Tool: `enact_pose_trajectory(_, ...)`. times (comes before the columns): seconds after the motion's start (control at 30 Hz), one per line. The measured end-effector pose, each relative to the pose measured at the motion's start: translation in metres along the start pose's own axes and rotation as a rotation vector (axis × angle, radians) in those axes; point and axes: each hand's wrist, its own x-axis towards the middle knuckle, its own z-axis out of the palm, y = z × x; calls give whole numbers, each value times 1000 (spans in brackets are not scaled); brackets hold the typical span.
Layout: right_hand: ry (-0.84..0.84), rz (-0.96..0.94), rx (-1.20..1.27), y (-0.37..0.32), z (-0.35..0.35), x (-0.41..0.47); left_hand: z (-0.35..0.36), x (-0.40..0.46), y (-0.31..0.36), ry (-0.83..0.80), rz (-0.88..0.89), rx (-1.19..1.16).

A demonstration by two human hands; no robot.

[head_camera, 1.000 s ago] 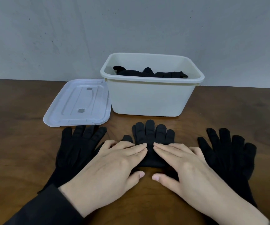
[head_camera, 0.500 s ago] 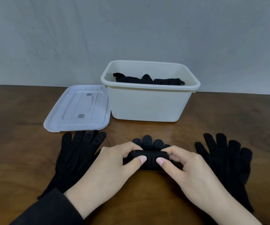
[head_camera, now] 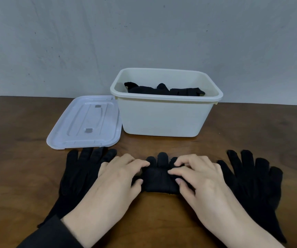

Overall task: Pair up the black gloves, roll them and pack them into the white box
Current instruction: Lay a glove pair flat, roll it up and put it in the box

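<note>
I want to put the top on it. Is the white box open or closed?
Open. The white box has no top on; its lid lies flat on the table beside it, and black gloves show inside.

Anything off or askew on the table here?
Nothing stands out. Lid lies flat beside the white box, flat gloves left and right, both hands rolling the middle gloves.

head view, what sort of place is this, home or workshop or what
Hard to say for sure: probably a plain indoor room with a work table. A dark wooden table stands against a bare, scuffed grey wall, holding only a white box, its lid and black gloves.
</note>
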Motion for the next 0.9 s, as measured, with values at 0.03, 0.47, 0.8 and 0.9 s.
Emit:
enact_pose_trajectory(0.03,2,-26,-11,0,0,0,-1,-1,-1,7,35,1)
enact_pose_trajectory(0.47,-149,-35,40,-2,-12,-4,6,-2,0,-59,195,-33)
enact_pose_trajectory(0.8,-34,139,159,-4,-9,0,8,4,2,38,40,-216)
enact_pose_trajectory(0.9,61,-71,-26,-3,-2,0,12,4,2,63,103,-134)
